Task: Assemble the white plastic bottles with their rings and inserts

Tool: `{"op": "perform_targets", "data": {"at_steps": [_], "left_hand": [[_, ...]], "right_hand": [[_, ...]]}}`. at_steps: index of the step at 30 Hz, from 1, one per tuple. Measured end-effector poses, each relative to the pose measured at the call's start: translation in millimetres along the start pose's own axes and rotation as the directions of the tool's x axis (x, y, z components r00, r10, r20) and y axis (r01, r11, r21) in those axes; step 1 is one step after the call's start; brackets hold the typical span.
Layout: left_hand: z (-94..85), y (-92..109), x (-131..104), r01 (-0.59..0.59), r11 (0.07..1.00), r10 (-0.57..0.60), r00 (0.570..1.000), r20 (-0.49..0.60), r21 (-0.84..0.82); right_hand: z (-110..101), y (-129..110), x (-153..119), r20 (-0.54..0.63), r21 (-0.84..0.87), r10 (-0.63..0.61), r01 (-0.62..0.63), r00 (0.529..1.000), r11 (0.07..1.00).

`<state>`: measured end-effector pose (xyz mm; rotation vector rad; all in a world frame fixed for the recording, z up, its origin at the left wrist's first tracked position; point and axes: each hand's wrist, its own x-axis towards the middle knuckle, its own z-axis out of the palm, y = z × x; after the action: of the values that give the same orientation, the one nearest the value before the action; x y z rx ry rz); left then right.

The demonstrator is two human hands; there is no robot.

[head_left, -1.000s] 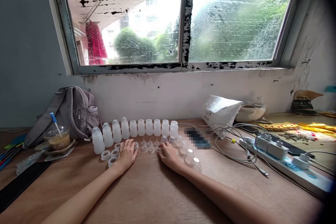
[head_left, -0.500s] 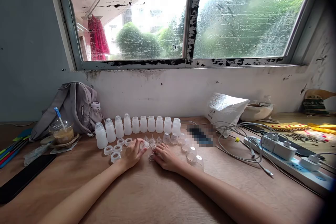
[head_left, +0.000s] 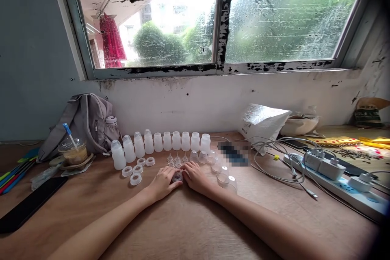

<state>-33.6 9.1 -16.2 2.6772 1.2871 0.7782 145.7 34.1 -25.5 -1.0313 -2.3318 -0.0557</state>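
Observation:
Between my two hands, low on the table, is a white screw ring [head_left: 177, 176] with a clear bottle teat apparently inside it. My left hand [head_left: 163, 182] has its fingers curled round the ring's left side, thumb at the near edge. From the right, the bent fingers of my right hand [head_left: 196, 176] press on the same piece. Just beyond the fingertips stand several clear teats [head_left: 177, 157], partly covered by my hands. Several loose screw rings [head_left: 135, 178] lie left of my left hand. Clear domed caps [head_left: 222, 178] curve round to the right of my right hand.
A row of frosted baby bottles [head_left: 167, 141] stands at the back, some on the left with domed caps. A drink cup [head_left: 73, 152], a backpack [head_left: 87, 126] and a black phone-like slab [head_left: 33, 203] are left. Cables and a power strip [head_left: 338, 185] lie right.
My left hand has moved right and nearer, bringing the screw ring to the teat by my right hand. My right hand has shifted slightly; both hands now meet at the piece.

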Motion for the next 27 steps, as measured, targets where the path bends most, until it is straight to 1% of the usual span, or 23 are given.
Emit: {"op": "perform_targets", "data": {"at_steps": [3, 9, 12, 15, 19, 22, 24, 27], "left_hand": [[1.1, 0, 0, 0.001, 1.000, -0.001, 1.000, -0.017, 0.018], [1.5, -2, 1, 0.032, 0.999, -0.032, 0.999, -0.012, 0.024], [-0.6, -1, 0, 0.053, 0.998, -0.052, 0.999, -0.007, 0.026], [-4.4, 2, 1, 0.049, 0.999, -0.050, 0.999, -0.016, -0.009], [-9.3, 5, 2, 0.061, 0.992, -0.068, 0.996, -0.065, -0.106], [-11.6, 4, 4, 0.125, 0.969, -0.148, 0.984, -0.096, -0.213], [-12.5, 2, 5, 0.172, 0.932, -0.217, 0.970, -0.109, -0.320], [-12.0, 2, 6, 0.212, 0.858, -0.298, 0.947, -0.118, -0.468]], "right_hand": [[-1, 0, 0, 0.000, -0.001, -0.002, 0.002, 1.000, 1.000], [1, 0, -1, -0.008, -0.004, -0.003, 0.003, 1.000, 1.000], [1, 0, -1, -0.008, -0.014, -0.007, 0.007, 1.000, 1.000], [2, 1, -1, -0.006, -0.017, -0.011, 0.011, 1.000, 1.000], [1, 1, -1, -0.001, 0.004, -0.012, 0.012, 1.000, 1.000], [-4, -3, -2, -0.004, 0.049, -0.033, 0.033, 0.999, 0.998], [-9, -6, -3, -0.007, 0.096, -0.074, 0.074, 0.997, 0.993], [-15, -11, -4, -0.035, 0.174, -0.115, 0.119, 0.993, 0.978]]}}
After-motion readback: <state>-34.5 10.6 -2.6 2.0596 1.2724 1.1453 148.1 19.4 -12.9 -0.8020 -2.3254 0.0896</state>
